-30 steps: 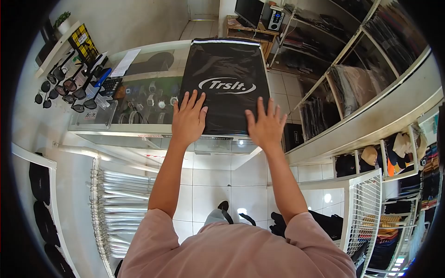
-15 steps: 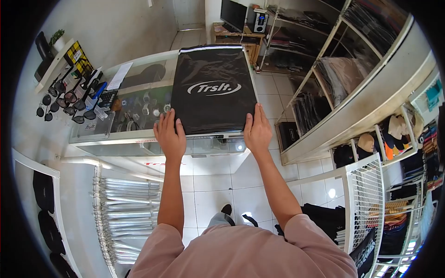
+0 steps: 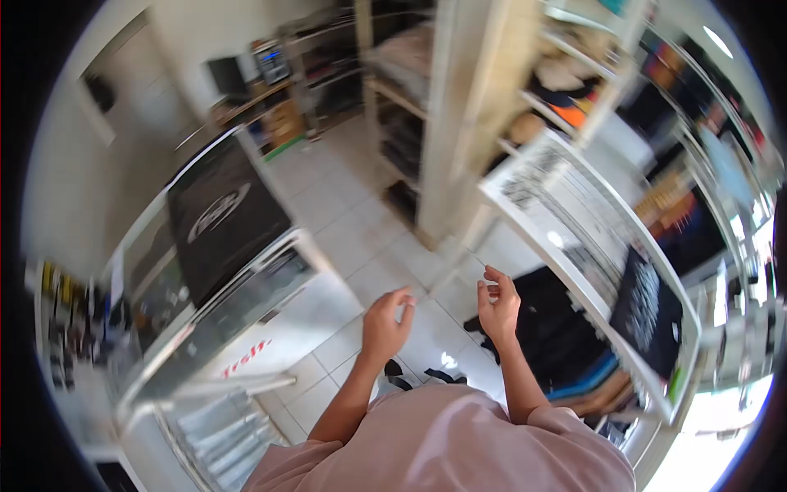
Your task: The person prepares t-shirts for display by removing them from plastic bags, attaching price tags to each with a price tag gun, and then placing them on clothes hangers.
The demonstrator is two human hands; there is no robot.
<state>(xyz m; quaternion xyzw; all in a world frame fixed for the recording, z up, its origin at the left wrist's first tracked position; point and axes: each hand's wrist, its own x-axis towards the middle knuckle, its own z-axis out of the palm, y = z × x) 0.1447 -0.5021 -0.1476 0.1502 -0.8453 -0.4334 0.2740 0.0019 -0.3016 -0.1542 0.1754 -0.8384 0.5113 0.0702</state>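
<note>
My left hand (image 3: pixel 387 324) hovers in mid-air in front of my body, its fingers loosely bent and the thumb apart, holding nothing. Level with it on the other side, my right hand (image 3: pixel 498 307) is raised with slightly curled fingers and an empty palm. A black plastic bag printed with a white logo (image 3: pixel 234 225) lies flat on the glass display counter (image 3: pixel 287 316) at the left, away from both hands. Nearest to my right hand is a group of dark hanging clothes (image 3: pixel 537 328) beneath a white wire-topped rack (image 3: pixel 541 246).
Tall shelves with folded goods (image 3: pixel 402 90) stand ahead, and caps (image 3: pixel 566 70) sit on a shelf at the right. Tiled floor (image 3: pixel 328 221) runs between the counter and the racks. A small table with a speaker (image 3: pixel 270 61) is at the back. Motion blurs much of the view.
Both hands have left the sides of the black bag and drawn back toward my body. My view has swung to the right, so the counter and bag now appear further left.
</note>
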